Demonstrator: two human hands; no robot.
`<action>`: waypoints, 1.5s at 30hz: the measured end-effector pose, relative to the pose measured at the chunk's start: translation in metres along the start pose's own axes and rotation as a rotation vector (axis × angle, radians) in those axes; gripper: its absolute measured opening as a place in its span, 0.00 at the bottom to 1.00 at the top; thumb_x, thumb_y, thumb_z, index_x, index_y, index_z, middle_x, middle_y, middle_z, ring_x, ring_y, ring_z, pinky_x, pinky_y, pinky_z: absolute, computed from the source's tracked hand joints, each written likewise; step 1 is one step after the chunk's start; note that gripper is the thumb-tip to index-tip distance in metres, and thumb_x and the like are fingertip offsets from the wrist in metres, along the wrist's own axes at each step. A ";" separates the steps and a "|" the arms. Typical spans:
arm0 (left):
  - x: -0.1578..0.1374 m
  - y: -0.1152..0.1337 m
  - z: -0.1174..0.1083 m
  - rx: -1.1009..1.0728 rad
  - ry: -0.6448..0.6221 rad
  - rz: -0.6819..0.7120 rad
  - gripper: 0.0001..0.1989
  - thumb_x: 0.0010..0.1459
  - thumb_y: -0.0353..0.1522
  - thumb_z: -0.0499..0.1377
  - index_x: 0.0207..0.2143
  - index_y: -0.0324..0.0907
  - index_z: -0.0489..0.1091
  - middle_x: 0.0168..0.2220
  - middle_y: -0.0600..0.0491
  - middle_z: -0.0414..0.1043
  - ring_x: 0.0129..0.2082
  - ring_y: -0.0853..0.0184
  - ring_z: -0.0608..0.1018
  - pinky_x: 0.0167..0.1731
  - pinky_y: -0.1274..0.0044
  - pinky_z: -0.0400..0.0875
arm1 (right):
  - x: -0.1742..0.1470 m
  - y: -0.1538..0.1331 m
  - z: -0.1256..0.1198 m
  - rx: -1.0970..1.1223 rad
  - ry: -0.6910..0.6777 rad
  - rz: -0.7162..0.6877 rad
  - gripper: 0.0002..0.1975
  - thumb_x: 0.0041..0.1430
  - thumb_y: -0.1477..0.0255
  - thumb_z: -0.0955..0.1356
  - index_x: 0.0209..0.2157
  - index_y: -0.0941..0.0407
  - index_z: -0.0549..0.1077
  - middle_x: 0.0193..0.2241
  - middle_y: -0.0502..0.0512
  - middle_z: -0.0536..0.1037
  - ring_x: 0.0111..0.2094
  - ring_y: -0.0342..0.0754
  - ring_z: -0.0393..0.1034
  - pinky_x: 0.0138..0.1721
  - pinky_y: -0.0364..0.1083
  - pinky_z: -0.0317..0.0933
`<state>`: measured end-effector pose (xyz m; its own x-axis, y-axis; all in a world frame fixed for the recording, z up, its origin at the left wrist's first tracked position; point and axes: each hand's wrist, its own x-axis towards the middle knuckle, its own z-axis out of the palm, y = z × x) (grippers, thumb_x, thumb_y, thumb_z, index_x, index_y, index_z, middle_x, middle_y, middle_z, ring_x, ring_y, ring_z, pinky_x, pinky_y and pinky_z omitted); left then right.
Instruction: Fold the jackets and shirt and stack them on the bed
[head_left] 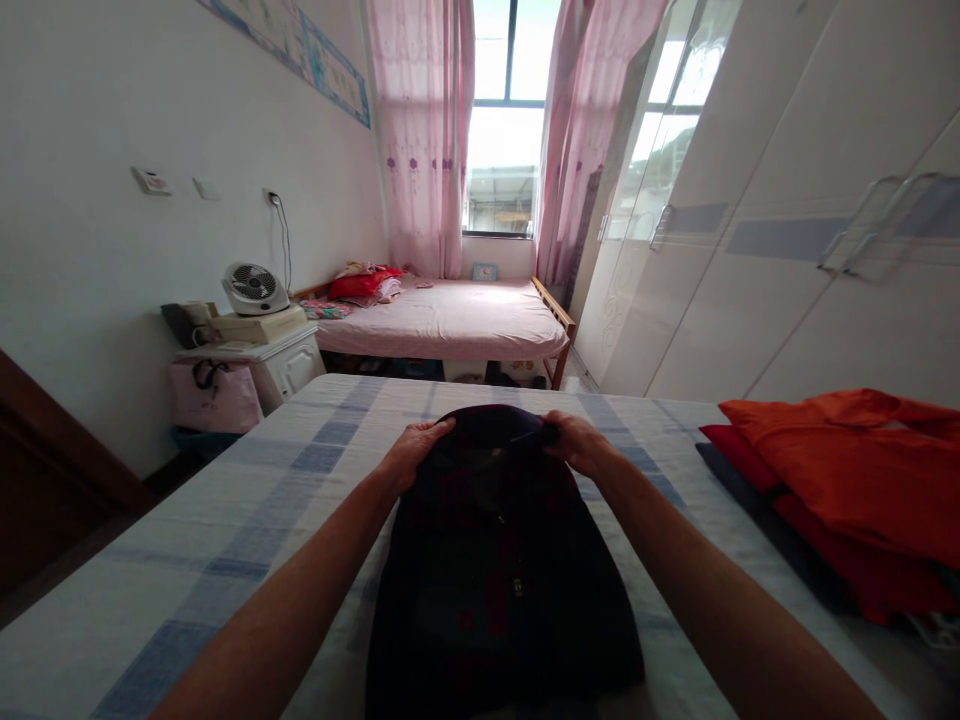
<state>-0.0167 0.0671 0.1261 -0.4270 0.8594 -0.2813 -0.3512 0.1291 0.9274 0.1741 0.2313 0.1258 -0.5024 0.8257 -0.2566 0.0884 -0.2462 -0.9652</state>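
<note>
1. The dark garment point(495, 540) lies flat on the checked bed point(225, 540), lengthwise away from the person, its near hem close to the bottom of the view.
2. The left hand point(411, 452) is closed on the far left corner of the garment, at what looks like the collar or shoulder; the fingers curl over the cloth edge.
3. The right hand point(577, 440) grips the far right corner in the same way. The two hands are apart, one at each side of the top edge, both arms stretched out over the garment.
4. The far edge looks slightly raised or rolled between the hands, so a fold of the top end appears to be in hand, though the cloth is too dark to tell how far it has been turned over.
5. The body of the garment looks smooth and spread out; no sleeve shows at either side, so they may already be tucked in. That cannot be told for sure.
6. To the right lies a stack of clothes point(840, 500), orange and red over a dark piece, which looks already folded.
7. Judged from this, part of the pile is done, and the dark garment is only partly folded.
</note>
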 end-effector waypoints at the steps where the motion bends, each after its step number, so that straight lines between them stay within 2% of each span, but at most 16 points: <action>1: 0.000 0.000 0.000 -0.030 -0.016 -0.006 0.09 0.54 0.34 0.61 0.30 0.35 0.73 0.25 0.49 0.77 0.22 0.66 0.78 0.25 0.76 0.75 | -0.001 0.001 0.000 0.014 -0.040 0.006 0.04 0.47 0.73 0.68 0.25 0.57 0.67 0.18 0.47 0.68 0.19 0.39 0.63 0.19 0.39 0.60; 4: 0.004 0.000 -0.004 -0.100 -0.075 -0.053 0.13 0.53 0.37 0.61 0.29 0.34 0.73 0.24 0.46 0.77 0.22 0.62 0.78 0.24 0.72 0.76 | -0.007 0.002 -0.001 0.052 -0.142 0.007 0.06 0.42 0.78 0.71 0.24 0.58 0.68 0.18 0.47 0.70 0.18 0.39 0.63 0.17 0.38 0.58; 8: 0.014 0.001 -0.012 -0.187 -0.109 -0.075 0.09 0.56 0.32 0.58 0.29 0.34 0.72 0.23 0.47 0.76 0.21 0.65 0.78 0.24 0.74 0.76 | -0.011 -0.002 -0.006 0.120 -0.229 -0.002 0.10 0.39 0.85 0.69 0.26 0.58 0.71 0.21 0.48 0.74 0.21 0.40 0.69 0.24 0.38 0.65; 10: 0.017 0.001 -0.015 -0.227 -0.104 -0.037 0.06 0.57 0.27 0.56 0.32 0.35 0.72 0.25 0.49 0.76 0.22 0.68 0.78 0.25 0.77 0.76 | -0.011 -0.004 -0.010 0.145 -0.243 -0.010 0.12 0.41 0.83 0.69 0.30 0.57 0.72 0.25 0.50 0.77 0.25 0.41 0.72 0.29 0.38 0.67; 17: 0.020 -0.003 -0.012 -0.245 -0.028 0.086 0.12 0.50 0.17 0.54 0.36 0.36 0.70 0.26 0.54 0.73 0.22 0.75 0.76 0.24 0.85 0.73 | 0.012 0.007 -0.012 0.092 -0.155 -0.117 0.10 0.49 0.73 0.68 0.37 0.54 0.71 0.31 0.50 0.79 0.36 0.47 0.74 0.42 0.46 0.69; 21: 0.021 -0.009 -0.004 -0.098 0.119 0.215 0.14 0.48 0.18 0.54 0.38 0.35 0.70 0.32 0.50 0.74 0.29 0.69 0.78 0.33 0.78 0.75 | 0.019 0.010 -0.009 -0.068 0.004 -0.215 0.10 0.49 0.74 0.66 0.36 0.54 0.70 0.35 0.54 0.78 0.43 0.51 0.72 0.47 0.52 0.65; 23: 0.017 -0.011 0.000 0.033 0.213 0.319 0.14 0.49 0.20 0.55 0.39 0.37 0.71 0.41 0.46 0.74 0.41 0.63 0.78 0.42 0.73 0.73 | 0.013 0.010 -0.007 -0.167 0.087 -0.296 0.10 0.49 0.74 0.67 0.37 0.55 0.71 0.42 0.57 0.76 0.51 0.53 0.66 0.54 0.54 0.59; 25: 0.010 -0.013 0.002 0.180 0.271 0.444 0.14 0.50 0.23 0.56 0.40 0.41 0.71 0.54 0.48 0.67 0.55 0.61 0.68 0.54 0.71 0.64 | 0.004 0.011 -0.003 -0.248 0.139 -0.392 0.11 0.50 0.72 0.67 0.39 0.54 0.73 0.51 0.56 0.71 0.58 0.52 0.58 0.60 0.53 0.48; 27: 0.003 -0.018 0.003 0.337 0.258 0.534 0.13 0.50 0.26 0.59 0.40 0.45 0.73 0.60 0.53 0.61 0.62 0.61 0.58 0.62 0.71 0.50 | -0.006 0.017 0.003 -0.429 0.116 -0.510 0.13 0.53 0.69 0.67 0.42 0.51 0.73 0.57 0.53 0.66 0.62 0.51 0.51 0.63 0.53 0.39; 30: -0.003 -0.032 -0.001 0.547 0.192 0.542 0.11 0.46 0.28 0.63 0.35 0.46 0.75 0.54 0.52 0.69 0.62 0.58 0.59 0.64 0.67 0.41 | -0.014 0.033 0.014 -0.807 -0.027 -0.576 0.12 0.54 0.67 0.68 0.42 0.49 0.75 0.54 0.52 0.69 0.61 0.54 0.51 0.62 0.56 0.38; 33: -0.009 -0.043 -0.012 0.673 0.215 0.510 0.14 0.48 0.30 0.61 0.40 0.43 0.74 0.55 0.47 0.67 0.62 0.56 0.59 0.63 0.65 0.41 | -0.018 0.042 0.014 -0.886 -0.033 -0.537 0.14 0.57 0.65 0.66 0.44 0.50 0.74 0.56 0.54 0.68 0.61 0.55 0.52 0.61 0.57 0.41; 36: -0.031 -0.045 -0.028 0.727 0.301 0.510 0.21 0.55 0.33 0.55 0.51 0.38 0.67 0.62 0.43 0.56 0.65 0.60 0.52 0.63 0.68 0.42 | -0.031 0.042 -0.002 -0.721 0.178 -0.535 0.20 0.59 0.65 0.63 0.52 0.56 0.69 0.59 0.60 0.62 0.61 0.53 0.52 0.61 0.53 0.44; 38: -0.057 -0.045 -0.039 0.717 0.335 0.449 0.25 0.56 0.36 0.54 0.55 0.37 0.63 0.62 0.41 0.55 0.63 0.58 0.56 0.62 0.66 0.48 | -0.047 0.042 -0.019 -0.550 0.255 -0.394 0.22 0.56 0.65 0.67 0.51 0.59 0.68 0.57 0.64 0.65 0.57 0.54 0.59 0.58 0.51 0.52; 40: -0.087 -0.048 -0.048 0.595 0.296 0.295 0.28 0.54 0.41 0.55 0.56 0.38 0.61 0.61 0.41 0.57 0.60 0.56 0.63 0.58 0.66 0.58 | -0.066 0.045 -0.034 -0.360 0.204 -0.165 0.23 0.52 0.65 0.70 0.49 0.58 0.69 0.54 0.63 0.68 0.52 0.54 0.65 0.50 0.49 0.61; 42: -0.115 -0.055 -0.053 0.407 0.219 0.092 0.30 0.52 0.44 0.58 0.56 0.42 0.62 0.60 0.43 0.60 0.57 0.56 0.68 0.52 0.69 0.67 | -0.081 0.049 -0.046 -0.166 0.068 0.011 0.21 0.50 0.64 0.71 0.46 0.57 0.71 0.51 0.60 0.72 0.48 0.51 0.69 0.41 0.44 0.66; 45: -0.139 -0.062 -0.055 0.254 0.157 -0.094 0.29 0.49 0.46 0.61 0.52 0.47 0.65 0.57 0.47 0.66 0.54 0.58 0.71 0.46 0.73 0.71 | -0.091 0.051 -0.052 0.059 -0.149 0.121 0.15 0.51 0.66 0.72 0.40 0.58 0.74 0.42 0.56 0.78 0.39 0.44 0.72 0.31 0.38 0.66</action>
<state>0.0187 -0.0877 0.0943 -0.5328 0.7536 -0.3851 -0.1844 0.3407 0.9219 0.2693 0.1702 0.0972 -0.6132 0.7051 -0.3560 0.1076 -0.3718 -0.9220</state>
